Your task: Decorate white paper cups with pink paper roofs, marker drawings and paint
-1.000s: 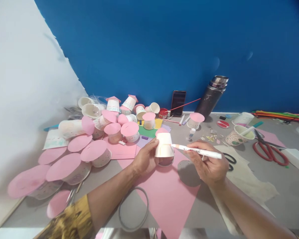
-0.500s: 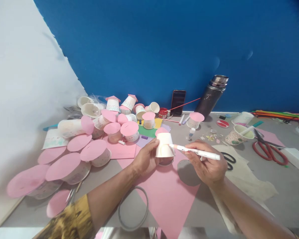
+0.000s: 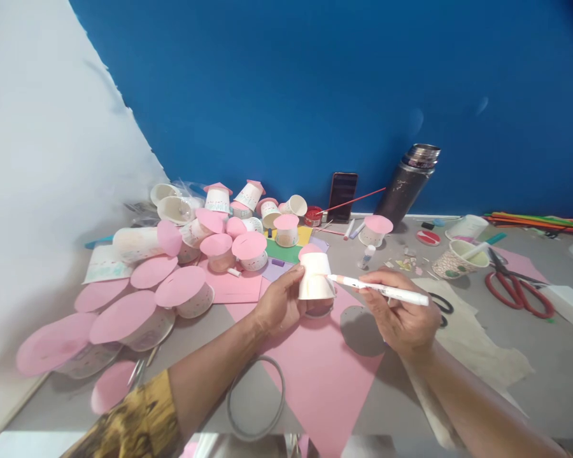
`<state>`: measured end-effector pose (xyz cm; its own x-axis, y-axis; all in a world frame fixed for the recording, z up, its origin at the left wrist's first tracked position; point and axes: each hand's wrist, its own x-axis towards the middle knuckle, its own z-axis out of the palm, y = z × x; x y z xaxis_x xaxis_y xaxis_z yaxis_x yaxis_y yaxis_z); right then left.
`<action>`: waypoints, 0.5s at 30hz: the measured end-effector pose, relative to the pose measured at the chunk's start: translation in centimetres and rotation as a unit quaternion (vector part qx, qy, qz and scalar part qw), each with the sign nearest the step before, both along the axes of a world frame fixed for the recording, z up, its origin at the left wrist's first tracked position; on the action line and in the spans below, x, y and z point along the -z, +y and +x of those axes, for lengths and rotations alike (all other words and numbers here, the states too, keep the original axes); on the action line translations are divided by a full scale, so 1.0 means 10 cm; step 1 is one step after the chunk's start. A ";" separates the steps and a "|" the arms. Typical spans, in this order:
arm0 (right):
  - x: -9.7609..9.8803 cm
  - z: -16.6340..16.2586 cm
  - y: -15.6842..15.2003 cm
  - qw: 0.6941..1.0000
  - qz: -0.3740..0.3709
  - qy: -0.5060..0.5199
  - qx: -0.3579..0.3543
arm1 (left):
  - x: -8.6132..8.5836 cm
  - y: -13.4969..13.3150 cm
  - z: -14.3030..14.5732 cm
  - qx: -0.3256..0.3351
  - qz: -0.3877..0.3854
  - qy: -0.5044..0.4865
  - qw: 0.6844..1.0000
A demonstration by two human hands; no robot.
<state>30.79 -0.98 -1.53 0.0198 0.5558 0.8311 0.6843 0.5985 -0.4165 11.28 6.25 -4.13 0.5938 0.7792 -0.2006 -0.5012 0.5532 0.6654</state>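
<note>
My left hand (image 3: 282, 299) is closed around the left side of a white paper cup (image 3: 315, 280), which is upside down above the pink paper. A pink paper piece (image 3: 310, 250) shows at the cup's upper end. In my right hand (image 3: 403, 312) is a white marker pen (image 3: 386, 291), gripped like a pencil, its peach-coloured tip at the cup's side. A faint peach mark shows on the cup near the tip. Below lies a sheet of pink paper (image 3: 325, 381) with a round hole (image 3: 363, 331) cut at its right edge.
Several paper cups with pink discs (image 3: 181, 286) crowd the left. Behind stand a phone (image 3: 342, 196) and a dark flask (image 3: 408, 184). Red-handled scissors (image 3: 518, 292), a patterned cup (image 3: 458, 259) and a cloth (image 3: 487, 350) lie right. A grey ring (image 3: 256, 397) sits near the front edge.
My right hand and the marker have shifted slightly to the right along the cup's side. My left hand keeps its hold on the cup.
</note>
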 end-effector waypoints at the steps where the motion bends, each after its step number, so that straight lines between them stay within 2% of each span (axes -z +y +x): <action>1: 0.00 0.00 0.00 1.000 -0.003 -0.001 0.003 | 0.00 0.00 0.00 0.002 0.002 0.001 1.000; 15: -0.02 0.00 -0.01 1.000 0.001 0.009 0.009 | -0.03 0.00 0.01 -0.006 -0.012 -0.006 1.000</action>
